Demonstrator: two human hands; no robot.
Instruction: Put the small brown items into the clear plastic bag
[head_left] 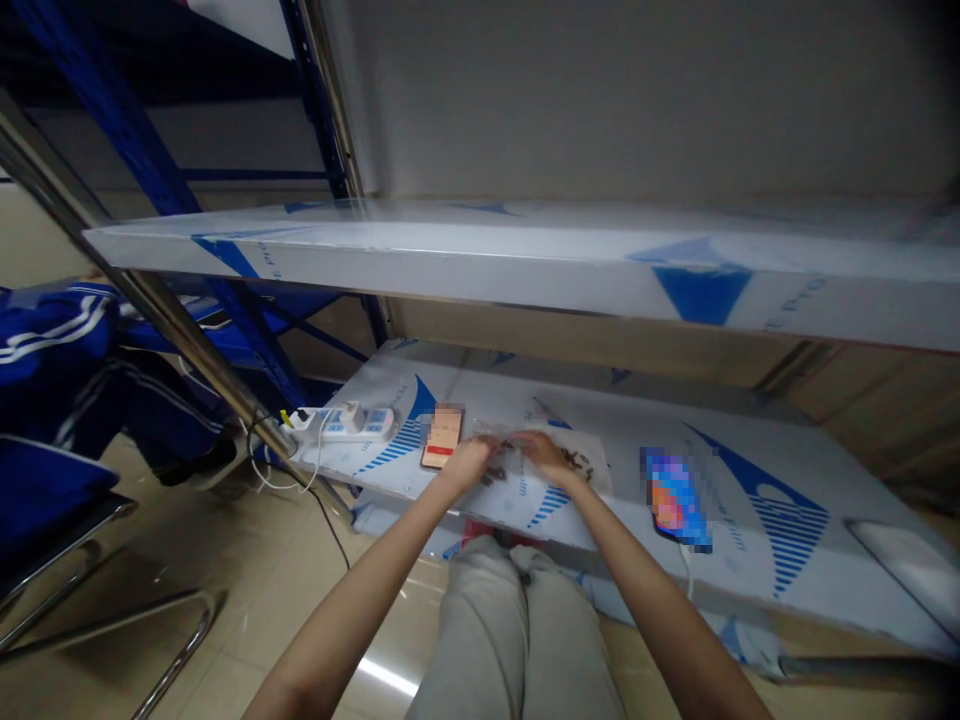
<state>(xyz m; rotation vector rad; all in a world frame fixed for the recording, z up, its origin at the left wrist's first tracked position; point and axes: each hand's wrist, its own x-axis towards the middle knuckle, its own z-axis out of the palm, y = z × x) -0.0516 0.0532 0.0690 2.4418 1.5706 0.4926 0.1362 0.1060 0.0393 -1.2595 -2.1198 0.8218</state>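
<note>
Both my arms reach forward to the low shelf [750, 560], a white board with blue markings. My left hand [474, 460] and my right hand [541, 452] meet over a clear plastic bag [517, 470] holding small dark parts. The fingers of both hands are curled on the bag and the parts, pinched closed. What exactly each finger grips is too small to make out. A phone [442, 437] with a pale screen lies just left of my left hand.
A white power strip [349, 422] with cables sits at the shelf's left end. A second phone [675, 497] with a bright screen lies to the right, on a cable. An upper shelf [525, 265] overhangs. A metal chair [90, 560] and blue clothing [60, 350] stand left.
</note>
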